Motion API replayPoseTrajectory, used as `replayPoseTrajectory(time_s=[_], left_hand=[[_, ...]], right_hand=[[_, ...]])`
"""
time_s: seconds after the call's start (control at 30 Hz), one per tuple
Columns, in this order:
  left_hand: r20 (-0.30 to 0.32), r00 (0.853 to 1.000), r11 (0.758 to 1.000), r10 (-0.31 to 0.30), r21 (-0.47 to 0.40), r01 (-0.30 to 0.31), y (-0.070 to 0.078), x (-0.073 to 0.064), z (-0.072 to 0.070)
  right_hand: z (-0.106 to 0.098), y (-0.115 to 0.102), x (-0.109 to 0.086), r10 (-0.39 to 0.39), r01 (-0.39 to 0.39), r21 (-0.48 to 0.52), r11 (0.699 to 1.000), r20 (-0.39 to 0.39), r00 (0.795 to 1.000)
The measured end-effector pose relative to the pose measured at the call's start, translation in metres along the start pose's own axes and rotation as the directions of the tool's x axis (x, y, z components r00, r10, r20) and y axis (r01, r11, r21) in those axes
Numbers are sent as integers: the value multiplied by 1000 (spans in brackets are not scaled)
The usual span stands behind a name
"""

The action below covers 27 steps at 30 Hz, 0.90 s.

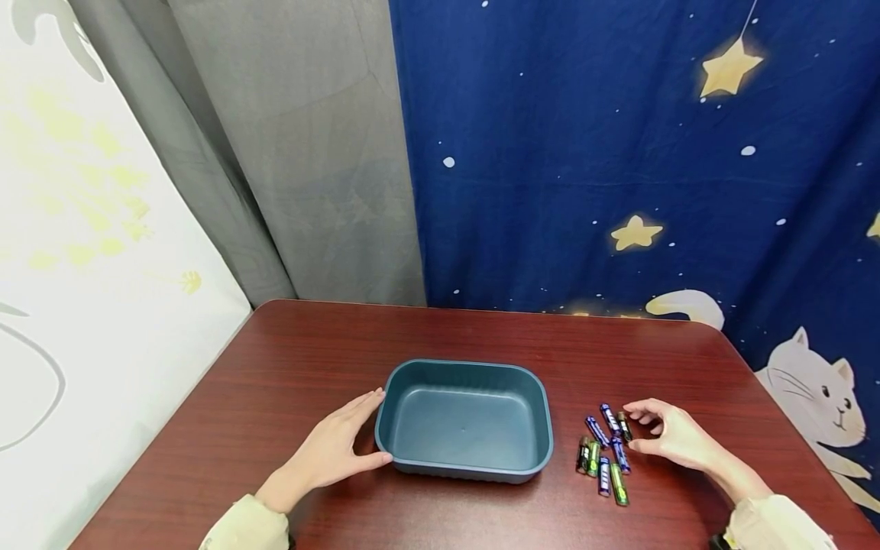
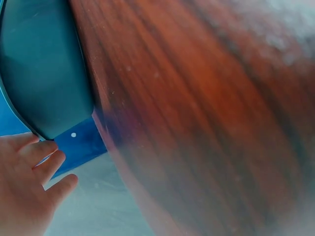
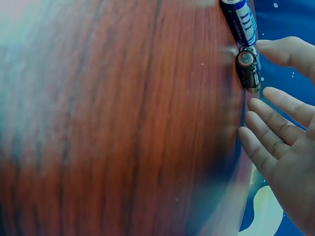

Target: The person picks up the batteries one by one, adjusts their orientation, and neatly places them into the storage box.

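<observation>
A blue-green plastic basin [image 1: 464, 429] stands on the table. My left hand [image 1: 335, 447] rests at its left side, fingertips at the rim and thumb by the front left corner. In the left wrist view, the fingers of my left hand [image 2: 29, 172] lie loosely against the basin [image 2: 44, 64]. Right of the basin lie several small batteries: blue ones [image 1: 604, 477], green ones [image 1: 619, 485] and black ones [image 1: 583, 456]. My right hand [image 1: 681, 437] is beside them, thumb and fingers spread around a black battery [image 3: 248, 71]. A blue battery [image 3: 239, 22] lies close to the thumb.
The dark red wooden table [image 1: 330, 344] has rounded far corners. Behind it hang a grey curtain [image 1: 323, 168] and a blue curtain [image 1: 522, 168] with stars and a cat. A white patterned sheet [image 1: 103, 305] hangs along the left side.
</observation>
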<state>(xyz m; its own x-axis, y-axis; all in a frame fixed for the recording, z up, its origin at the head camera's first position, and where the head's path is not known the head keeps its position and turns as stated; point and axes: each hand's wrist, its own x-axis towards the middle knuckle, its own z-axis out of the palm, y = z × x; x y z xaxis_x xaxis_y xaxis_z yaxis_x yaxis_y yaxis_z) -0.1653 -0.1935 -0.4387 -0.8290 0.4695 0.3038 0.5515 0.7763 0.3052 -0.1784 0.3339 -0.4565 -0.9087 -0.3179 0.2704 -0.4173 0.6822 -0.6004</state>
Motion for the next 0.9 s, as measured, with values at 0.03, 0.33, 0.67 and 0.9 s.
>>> replayPoseTrajectory(time_s=[0.03,0.33,0.67,0.9], left_hand=[[1,1000,1000,-2,1,2,0,0,0],[4,1000,1000,-7,-3,7,-1,0,1],[-5,1000,1000,-13,12,13,0,-1,2],[-1,1000,1000,-17,16,17,1,0,2]], right_hand=[[1,0,0,3,-3,-10,1000,3,1000],[3,0,4,-61,62,-87,994,17,998],[6,6,4,-54,55,-106,993,8,998],[5,6,3,-13,14,-131,991,12,1000]])
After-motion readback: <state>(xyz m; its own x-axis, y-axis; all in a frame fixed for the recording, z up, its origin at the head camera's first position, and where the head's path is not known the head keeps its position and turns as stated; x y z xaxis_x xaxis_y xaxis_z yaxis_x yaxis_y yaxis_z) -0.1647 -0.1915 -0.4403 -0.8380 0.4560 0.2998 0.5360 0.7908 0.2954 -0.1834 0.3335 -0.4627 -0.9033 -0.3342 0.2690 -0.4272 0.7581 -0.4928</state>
